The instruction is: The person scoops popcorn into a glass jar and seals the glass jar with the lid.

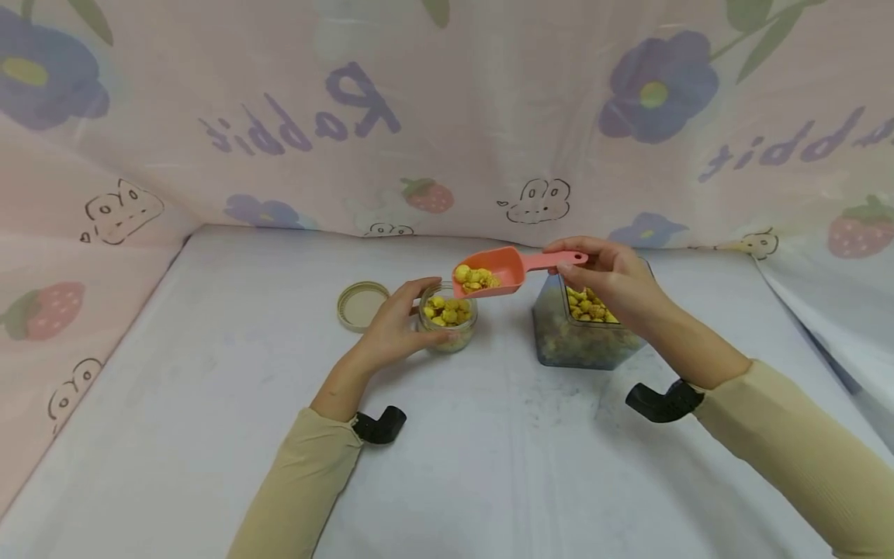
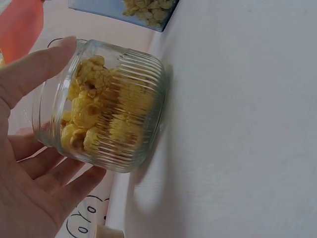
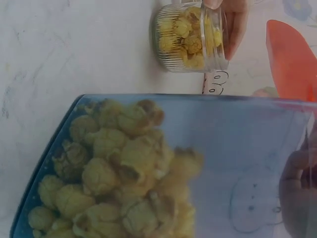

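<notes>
Nearest, bottom edge: beige sleeves point(image 1: 796, 458), lower L-ctr and lower R, each w/ a black wrist mount point(image 1: 382, 425) at the cuff. White table point(image 1: 454, 473) runs under everything.

L hand point(image 1: 391, 330), just L of ctr: thumb and fingers clamped round upper part of glass jar point(image 1: 457, 338), thumb on near side. Jar at ctr of frame, approx. upright, ribbed lower wall (L wrist view), partly filled w/ yellow popcorn point(image 1: 445, 312).

R of ctr: clear grey-blue container point(image 1: 576, 353), squarish, popcorn heaped in its lower part, bare wall above (R wrist view).

R hand point(image 1: 615, 276), R of ctr, overlaps container's top; thumb and fingertips pinch handle end of coral scoop point(image 1: 513, 272). Scoop held up, approx. level, mouth pointing L, a few popcorn pcs near the lip. Lip overlaps jar's upper R rim in head view; contact w/ rim can't tell.

Round lid point(image 1: 363, 307) on table, L of jar, just beyond L hand.

Farthest, top of frame: pink-white cloth point(image 1: 461, 124) w/ flowers, strawberries, rabbits, mirrored "Rabbit" lettering.
</notes>
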The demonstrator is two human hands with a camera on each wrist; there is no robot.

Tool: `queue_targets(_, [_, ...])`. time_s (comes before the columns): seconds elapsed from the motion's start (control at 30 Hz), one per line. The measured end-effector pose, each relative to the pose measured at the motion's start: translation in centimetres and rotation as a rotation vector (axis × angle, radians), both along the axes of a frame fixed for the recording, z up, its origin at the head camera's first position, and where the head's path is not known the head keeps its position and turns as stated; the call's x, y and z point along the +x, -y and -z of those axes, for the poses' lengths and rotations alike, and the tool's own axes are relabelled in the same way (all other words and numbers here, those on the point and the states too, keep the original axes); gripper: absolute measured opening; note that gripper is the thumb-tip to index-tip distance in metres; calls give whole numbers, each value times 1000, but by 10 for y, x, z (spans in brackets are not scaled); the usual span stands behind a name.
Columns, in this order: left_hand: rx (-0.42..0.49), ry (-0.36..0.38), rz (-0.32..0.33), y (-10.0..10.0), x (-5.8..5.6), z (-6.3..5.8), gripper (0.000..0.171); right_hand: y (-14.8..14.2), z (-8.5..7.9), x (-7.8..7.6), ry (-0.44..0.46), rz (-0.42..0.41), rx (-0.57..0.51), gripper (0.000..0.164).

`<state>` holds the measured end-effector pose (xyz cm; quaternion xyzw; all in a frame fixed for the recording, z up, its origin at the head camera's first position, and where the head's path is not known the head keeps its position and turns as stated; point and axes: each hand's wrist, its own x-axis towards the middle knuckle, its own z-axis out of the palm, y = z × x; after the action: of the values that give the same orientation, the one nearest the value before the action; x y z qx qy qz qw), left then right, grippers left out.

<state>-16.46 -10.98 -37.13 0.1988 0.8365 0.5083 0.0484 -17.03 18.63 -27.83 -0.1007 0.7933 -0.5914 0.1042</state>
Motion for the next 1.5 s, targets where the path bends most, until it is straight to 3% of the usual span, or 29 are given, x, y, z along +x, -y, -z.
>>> queue_targets(0.1, [-1, 9, 0, -1, 0, 0, 80, 0, 0, -1, -12, 7, 65, 17])
queue_targets(0.5, [2, 19, -14, -1, 1, 1, 80, 2, 0, -4, -2, -8, 142, 23])
queue_targets(1.5, [-4, 33, -16, 0, -2, 0, 80, 0, -10, -7, -123, -107, 350, 31])
